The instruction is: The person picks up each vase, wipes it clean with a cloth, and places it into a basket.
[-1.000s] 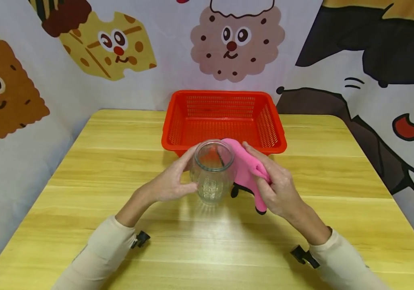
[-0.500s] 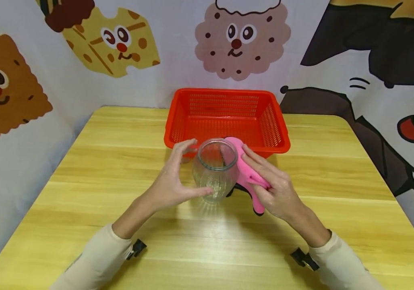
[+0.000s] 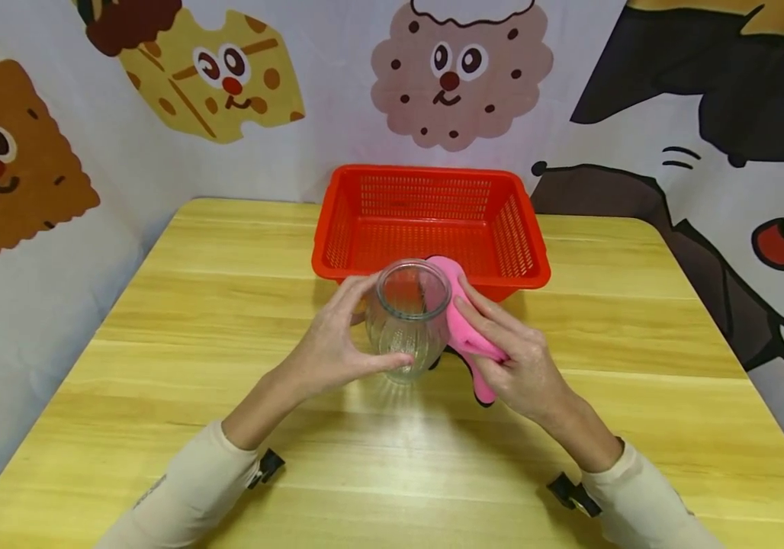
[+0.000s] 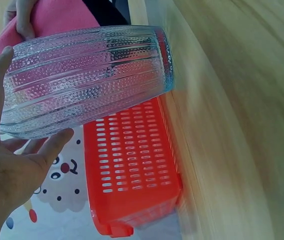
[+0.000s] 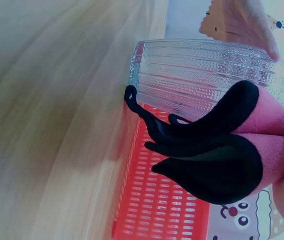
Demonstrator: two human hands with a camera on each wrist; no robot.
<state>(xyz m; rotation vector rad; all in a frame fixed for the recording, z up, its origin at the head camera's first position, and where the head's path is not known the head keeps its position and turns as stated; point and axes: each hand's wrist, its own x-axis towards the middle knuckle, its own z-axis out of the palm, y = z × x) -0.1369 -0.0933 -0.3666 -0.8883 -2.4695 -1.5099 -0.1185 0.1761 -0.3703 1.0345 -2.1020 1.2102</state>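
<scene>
A clear ribbed, dimpled glass jar [image 3: 407, 334] with a round open mouth is upright in front of the basket, its base right at the tabletop. My left hand [image 3: 326, 347] holds it from the left, thumb on the near side and fingers round the back. In my right hand [image 3: 525, 366] is a folded pink cloth [image 3: 459, 324] with black edging, held against the jar's right side near the rim. The right wrist view shows the cloth's black-edged ends [image 5: 206, 165] hanging loose beside the glass. The cloth partly hides the jar there.
Close behind the jar stands a red perforated plastic basket [image 3: 426, 174]. The wooden table [image 3: 227, 252] runs out to both sides. At its back hangs a white cloth backdrop [image 3: 337, 91] printed with cartoon snacks.
My left fingers came off the jar half a second ago and now close round it again. The right hand has moved the cloth slightly inward along the jar's right side.
</scene>
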